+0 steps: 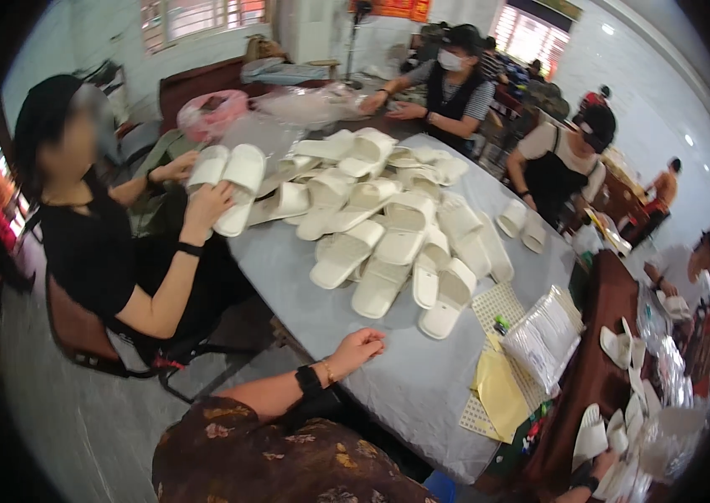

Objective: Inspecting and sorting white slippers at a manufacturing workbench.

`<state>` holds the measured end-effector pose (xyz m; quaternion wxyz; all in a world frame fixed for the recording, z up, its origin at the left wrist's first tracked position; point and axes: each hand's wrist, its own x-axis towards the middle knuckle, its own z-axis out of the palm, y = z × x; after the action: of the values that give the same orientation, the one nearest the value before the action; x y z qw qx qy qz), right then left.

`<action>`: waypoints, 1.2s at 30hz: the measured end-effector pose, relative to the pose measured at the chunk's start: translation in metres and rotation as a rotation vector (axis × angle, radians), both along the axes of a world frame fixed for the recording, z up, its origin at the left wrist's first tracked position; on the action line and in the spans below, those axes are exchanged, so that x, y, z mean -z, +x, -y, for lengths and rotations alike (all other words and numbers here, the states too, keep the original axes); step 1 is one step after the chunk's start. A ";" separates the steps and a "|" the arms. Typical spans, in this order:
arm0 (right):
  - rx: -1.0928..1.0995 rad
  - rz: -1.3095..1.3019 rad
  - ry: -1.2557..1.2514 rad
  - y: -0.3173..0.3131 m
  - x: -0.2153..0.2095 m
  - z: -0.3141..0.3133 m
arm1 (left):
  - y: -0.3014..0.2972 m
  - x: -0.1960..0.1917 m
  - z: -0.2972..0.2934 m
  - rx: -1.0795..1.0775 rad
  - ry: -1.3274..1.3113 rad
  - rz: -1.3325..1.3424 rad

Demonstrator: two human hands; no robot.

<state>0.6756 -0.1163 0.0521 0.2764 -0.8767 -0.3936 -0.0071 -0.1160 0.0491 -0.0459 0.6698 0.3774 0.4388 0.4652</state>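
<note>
My left hand (357, 349) rests over the near edge of the grey-covered table (405, 381), fingers loosely bent and apart, with nothing in them. It is just short of a large heap of white slippers (380, 239). At the lower right, my right hand (601, 466) grips a white slipper (590, 436), beside several more slippers (623, 423) on a brown bench. Part of that hand is cut off by the frame edge and its fingers are partly hidden.
On the left, a seated person holds a pair of slippers (229, 180). Perforated yellowish sheets (497, 310), a yellow paper (502, 394) and a plastic-wrapped packet (544, 335) lie on the table's right side. A brown bench (602, 327) stands alongside. Other people sit around the far side.
</note>
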 end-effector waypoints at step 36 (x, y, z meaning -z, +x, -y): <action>0.648 0.085 0.024 -0.128 -0.027 -0.028 | -0.015 0.004 -0.007 -0.041 0.008 -0.009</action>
<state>0.5475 -0.0878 0.0790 0.2534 -0.9519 -0.1055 -0.1360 -0.1312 0.0563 -0.0497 0.6566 0.3729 0.4479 0.4788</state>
